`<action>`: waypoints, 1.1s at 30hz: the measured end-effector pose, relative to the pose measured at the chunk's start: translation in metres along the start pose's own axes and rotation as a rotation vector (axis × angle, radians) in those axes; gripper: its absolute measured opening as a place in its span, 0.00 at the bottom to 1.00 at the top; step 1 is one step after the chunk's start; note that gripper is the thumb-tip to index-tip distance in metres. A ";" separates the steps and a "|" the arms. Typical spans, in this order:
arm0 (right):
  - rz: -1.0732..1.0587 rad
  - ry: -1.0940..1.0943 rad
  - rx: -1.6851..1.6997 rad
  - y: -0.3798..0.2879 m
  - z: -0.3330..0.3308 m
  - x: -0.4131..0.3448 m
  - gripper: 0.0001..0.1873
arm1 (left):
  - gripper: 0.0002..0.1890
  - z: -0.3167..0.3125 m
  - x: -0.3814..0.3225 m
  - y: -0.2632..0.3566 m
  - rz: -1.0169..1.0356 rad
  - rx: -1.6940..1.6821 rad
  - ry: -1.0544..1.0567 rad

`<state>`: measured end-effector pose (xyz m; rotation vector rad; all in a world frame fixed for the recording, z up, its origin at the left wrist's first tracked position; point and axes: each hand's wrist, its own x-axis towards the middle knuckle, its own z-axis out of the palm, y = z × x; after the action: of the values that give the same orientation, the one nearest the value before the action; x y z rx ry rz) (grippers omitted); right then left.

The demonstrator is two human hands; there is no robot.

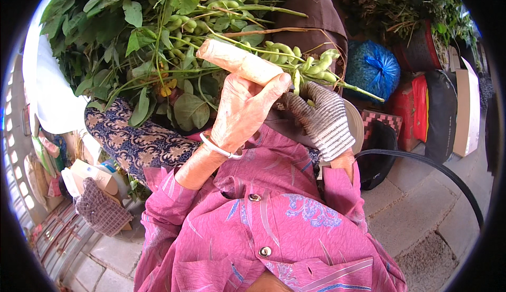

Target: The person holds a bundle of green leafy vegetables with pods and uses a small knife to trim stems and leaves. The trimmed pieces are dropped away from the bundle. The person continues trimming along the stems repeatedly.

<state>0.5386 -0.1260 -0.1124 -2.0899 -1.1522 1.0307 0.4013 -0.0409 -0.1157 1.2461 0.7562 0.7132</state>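
Observation:
My bare left hand (243,106) wears a white bangle at the wrist. A pale beige cylindrical wrapping (241,62) appears to cover its fingers, and the thumb presses against the right end. A green soybean stalk (361,91) passes behind this hand, its end pointing right. Plump soybean pods (320,68) cluster on the stalk just right of the thumb. Under them, my right hand (324,114), in a grey-and-white striped knit glove, curls its fingers. A bit of green pod (310,103) shows between the gloved fingers; their tips are partly hidden.
Leafy soybean plants (118,38) heap over the lap, beside a brown cloth (312,11). A tied blue plastic bag (373,70) stands right, near a red bag (420,108), a black bag (439,114) and a black strap (438,167). Cardboard boxes (95,179) sit lower left.

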 end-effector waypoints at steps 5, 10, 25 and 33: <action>-0.023 0.055 0.004 0.006 0.007 0.000 0.16 | 0.07 0.001 -0.004 0.001 0.074 0.187 -0.015; -0.213 0.104 0.053 0.021 0.018 0.001 0.15 | 0.02 0.003 -0.005 -0.010 0.267 0.251 -0.027; -0.793 0.329 -0.184 0.060 0.019 -0.009 0.26 | 0.04 -0.005 0.003 -0.002 0.027 0.070 -0.035; -0.542 0.052 0.241 0.043 -0.003 -0.001 0.15 | 0.07 -0.012 0.004 -0.002 -0.029 -0.081 -0.113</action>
<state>0.5601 -0.1486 -0.1427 -1.4879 -1.3851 0.7986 0.3940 -0.0311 -0.1200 1.1888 0.6455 0.6388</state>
